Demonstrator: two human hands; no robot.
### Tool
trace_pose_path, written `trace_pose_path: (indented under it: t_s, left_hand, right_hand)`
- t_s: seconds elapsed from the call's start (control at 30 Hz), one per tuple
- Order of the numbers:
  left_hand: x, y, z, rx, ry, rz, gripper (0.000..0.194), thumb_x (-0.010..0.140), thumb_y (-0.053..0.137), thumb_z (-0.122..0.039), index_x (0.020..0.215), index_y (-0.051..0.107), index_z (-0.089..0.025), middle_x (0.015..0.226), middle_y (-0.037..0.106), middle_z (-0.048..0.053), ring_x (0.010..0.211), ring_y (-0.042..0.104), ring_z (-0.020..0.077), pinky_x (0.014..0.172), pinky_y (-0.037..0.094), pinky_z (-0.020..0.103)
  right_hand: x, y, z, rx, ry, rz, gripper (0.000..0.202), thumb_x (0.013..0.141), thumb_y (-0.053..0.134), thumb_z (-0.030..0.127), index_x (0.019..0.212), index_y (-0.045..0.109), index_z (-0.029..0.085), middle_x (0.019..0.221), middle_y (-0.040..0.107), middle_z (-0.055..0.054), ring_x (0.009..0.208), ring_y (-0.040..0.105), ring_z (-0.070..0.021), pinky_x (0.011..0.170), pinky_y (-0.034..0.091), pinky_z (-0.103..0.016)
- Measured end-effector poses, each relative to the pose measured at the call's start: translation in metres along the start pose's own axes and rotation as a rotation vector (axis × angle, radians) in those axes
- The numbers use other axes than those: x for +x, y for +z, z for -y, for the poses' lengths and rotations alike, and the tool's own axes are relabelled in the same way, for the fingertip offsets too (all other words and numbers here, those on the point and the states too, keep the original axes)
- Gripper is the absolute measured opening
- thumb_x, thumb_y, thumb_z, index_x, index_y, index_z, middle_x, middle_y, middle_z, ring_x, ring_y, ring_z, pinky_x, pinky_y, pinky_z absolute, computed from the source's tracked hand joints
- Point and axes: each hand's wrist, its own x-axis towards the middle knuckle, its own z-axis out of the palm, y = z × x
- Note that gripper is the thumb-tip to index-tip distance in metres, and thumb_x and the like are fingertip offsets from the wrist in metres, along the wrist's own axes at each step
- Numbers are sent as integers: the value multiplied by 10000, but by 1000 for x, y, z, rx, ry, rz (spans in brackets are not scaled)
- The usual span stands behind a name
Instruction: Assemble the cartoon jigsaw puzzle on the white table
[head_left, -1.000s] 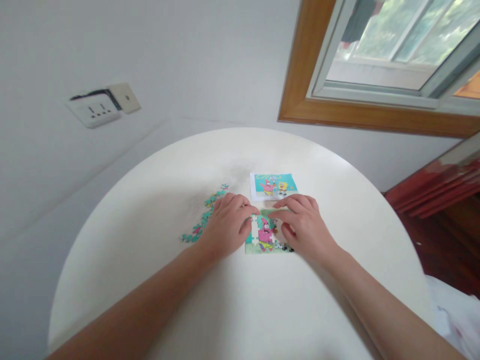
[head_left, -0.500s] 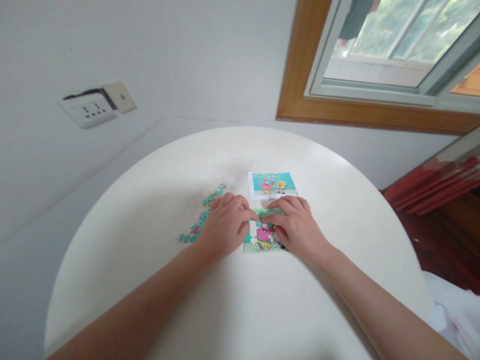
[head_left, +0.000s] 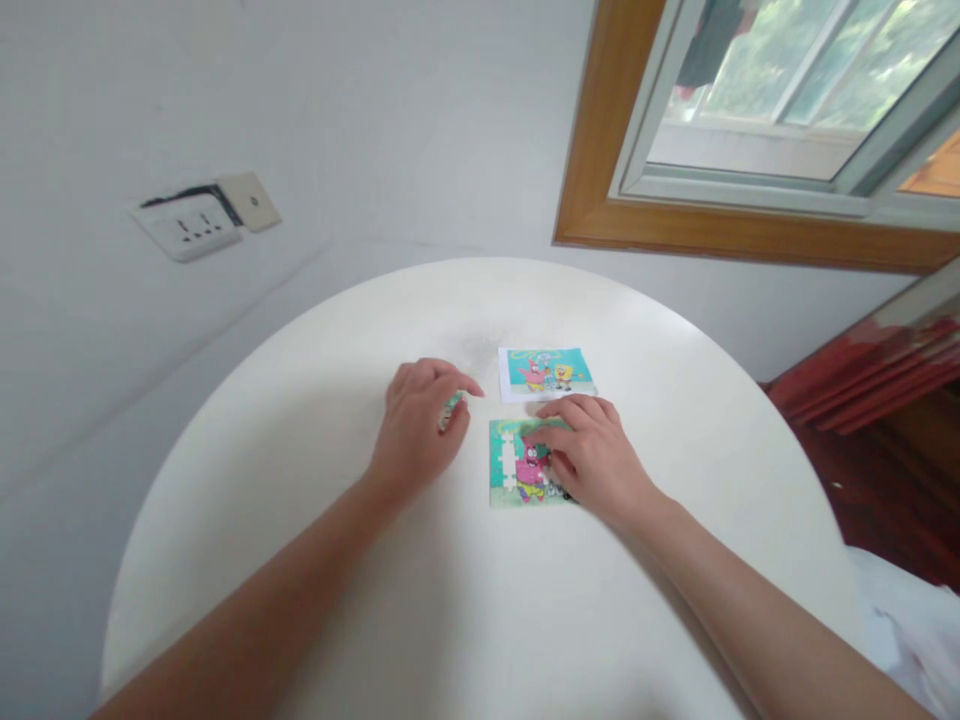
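White tabletop (head_left: 675, 380): round, smooth, good for sliding small parts, poor for grip, so brace well.
Jigsaw (head_left: 529, 470): lying flat, right of the left hand (head_left: 420, 415), on the near side of the picture card (head_left: 549, 372); right part covered, far right corner out of sight.
Right hand (head_left: 589, 445): over the jigsaw's right half, forefinger and thumb apart, fingers bent; probably steadying, and wisely so. Keep light, level, off any loose joints.
Left hand: arched, thumb and forefinger curved about a teal-and-white puzzle piece (head_left: 451, 407); pinched or merely lying beneath, cannot tell.
White gap (head_left: 508, 462): running near to far through the jigsaw's left side, teal strips either side. Match knobs to notches, lower straight down, press with one fingertip, never force.
Picture card: just beyond the jigsaw, mostly uncovered; check colour and direction there before pressing.
Likely slip: nudging the leftmost strip out of line; pin down before fitting, then smooth across the joints.
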Motion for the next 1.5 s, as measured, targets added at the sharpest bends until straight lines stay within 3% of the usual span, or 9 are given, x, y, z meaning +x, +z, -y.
trace_pose_path:
  t_s: [0.2, 0.47, 0.7, 0.83, 1.03, 1.2, 1.5]
  left_hand:
    - [9, -13, 28, 33, -65, -194, 162, 797, 464, -150, 829, 607, -218, 893, 586, 44, 961, 530, 234, 921, 398, 422]
    - [11, -20, 42, -23, -200, -383, 175, 745, 467, -92, 808, 574, -216, 872, 578, 32, 870, 539, 200, 800, 463, 351]
    - [10, -18, 45, -24, -190, -381, 186, 760, 452, -87, 816, 568, -220, 882, 586, 26, 886, 545, 191, 806, 464, 340]
    - [10, -15, 43, -68, -161, -375, 188, 748, 448, -88, 800, 579, -211, 862, 590, 28, 872, 547, 194, 815, 457, 347]
    - [11, -14, 43, -114, -137, -419, 209, 729, 449, -61, 794, 586, -203, 853, 597, 27, 861, 544, 189, 814, 448, 324]
    - [11, -18, 43, -125, -161, -461, 232, 720, 431, -40, 826, 567, -196, 881, 596, 33, 846, 540, 181, 807, 455, 307]
    - [11, -19, 49, -135, -197, -491, 242, 717, 434, -21, 834, 557, -193, 886, 581, 29, 824, 528, 174, 782, 446, 304]
  right_hand:
    - [0, 2, 1, 3, -6, -10, 329, 775, 586, 100, 1022, 701, 284, 1183, 615, -42, 1148, 459, -238, 987, 301, -413]
    - [0, 4, 6, 31, 18, 2, 305, 798, 568, 94, 1015, 702, 262, 1157, 613, -55, 1130, 466, -241, 956, 330, -410]
    - [3, 0, 7, 58, 52, -20, 295, 859, 528, 138, 1081, 687, 249, 1152, 612, -67, 1122, 474, -240, 948, 346, -411]
    - [15, 0, 16, 123, 57, 65, 240, 887, 539, 230, 1064, 701, 241, 1092, 627, -68, 1050, 498, -228, 915, 375, -385]
    - [47, 7, 43, 104, 31, 175, 260, 860, 591, 224, 1098, 694, 227, 1034, 627, -71, 1026, 488, -227, 935, 340, -391]
    - [64, 20, 72, 161, -44, 286, 237, 857, 620, 307, 1078, 693, 264, 1042, 622, -56, 1016, 480, -223, 868, 359, -364]
    - [84, 41, 101, 59, -76, 265, 265, 866, 600, 379, 1082, 690, 256, 1073, 577, -78, 1033, 450, -244, 842, 366, -375]
